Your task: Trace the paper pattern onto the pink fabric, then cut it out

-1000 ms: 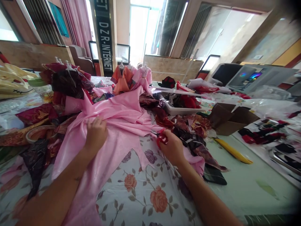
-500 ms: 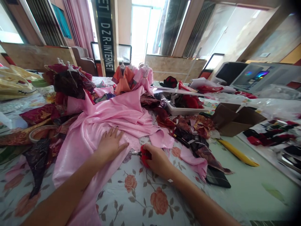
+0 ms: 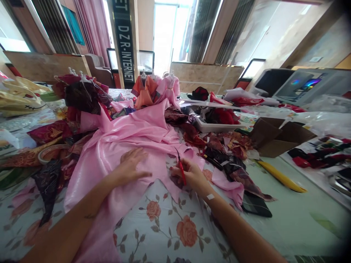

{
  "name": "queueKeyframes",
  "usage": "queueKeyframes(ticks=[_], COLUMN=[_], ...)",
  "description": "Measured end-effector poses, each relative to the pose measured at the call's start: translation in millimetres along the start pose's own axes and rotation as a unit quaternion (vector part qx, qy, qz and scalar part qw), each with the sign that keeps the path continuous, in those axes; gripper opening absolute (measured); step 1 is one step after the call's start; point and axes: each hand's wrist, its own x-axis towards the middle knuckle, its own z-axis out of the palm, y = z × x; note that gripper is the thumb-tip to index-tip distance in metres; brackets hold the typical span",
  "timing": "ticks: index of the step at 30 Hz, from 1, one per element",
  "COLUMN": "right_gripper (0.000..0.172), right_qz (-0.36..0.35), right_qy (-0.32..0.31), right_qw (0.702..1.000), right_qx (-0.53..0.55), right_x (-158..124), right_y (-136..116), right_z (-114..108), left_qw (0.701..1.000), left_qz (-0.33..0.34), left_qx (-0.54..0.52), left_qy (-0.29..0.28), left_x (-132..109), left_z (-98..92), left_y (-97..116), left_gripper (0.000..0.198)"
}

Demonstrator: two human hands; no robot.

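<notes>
A large piece of shiny pink fabric (image 3: 93, 164) lies spread and wrinkled over the floral tablecloth (image 3: 164, 226). My left hand (image 3: 133, 164) is over the fabric, palm down, its fingers stretched and slightly blurred. At the fabric's right edge, my right hand (image 3: 189, 173) is closed around red-handled scissors (image 3: 181, 170), their dark blades pointing away from me. A flap of the pink fabric hangs toward me just left of the scissors. To the right of my right hand lies a smaller pink scrap (image 3: 229, 186).
A brown cardboard box (image 3: 279, 137) stands at the right, near a yellow curved object (image 3: 282, 177) and a dark flat item (image 3: 256, 204). A white tray (image 3: 216, 127) sits behind. Dark and brown scraps lie right; a tape roll (image 3: 44, 157) lies left. Small dressed forms (image 3: 167, 87) stand at the back.
The scissors have turned from pointing left to pointing away from me, and my right hand has moved slightly right. A fabric flap now lies toward me. My left hand has shifted slightly.
</notes>
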Motion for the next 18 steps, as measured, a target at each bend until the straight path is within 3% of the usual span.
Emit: queueKeyframes(ticks=[4, 7, 9, 12, 15, 18], right_gripper=[0.026, 0.022, 0.016, 0.012, 0.015, 0.017], right_qz=[-0.013, -0.025, -0.031, -0.045, -0.054, -0.05], right_qy=[0.0, 0.011, 0.013, -0.012, -0.053, -0.099], right_qw=[0.999, 0.996, 0.993, 0.991, 0.99, 0.99], right_qx=[-0.046, -0.09, -0.112, -0.123, -0.116, -0.09], right_x=[-5, -8, -10, -12, -14, -17], right_y=[-4, -7, -9, -11, -12, -14], right_z=[2, 5, 9, 16, 19, 16], left_qw=[0.977, 0.966, 0.975, 0.987, 0.994, 0.992], left_qz=[-0.041, -0.042, 0.014, 0.106, 0.108, 0.102], left_qx=[-0.149, -0.167, -0.142, -0.083, -0.032, -0.014], left_qy=[0.149, 0.194, 0.173, 0.089, -0.001, -0.069], left_x=[6, 8, 9, 12, 13, 9], left_z=[-5.7, -6.9, -3.5, 6.0, 14.1, 13.0], left_y=[1, -3, -5, -6, -8, -10], left_gripper=[0.045, 0.036, 0.031, 0.033, 0.041, 0.062])
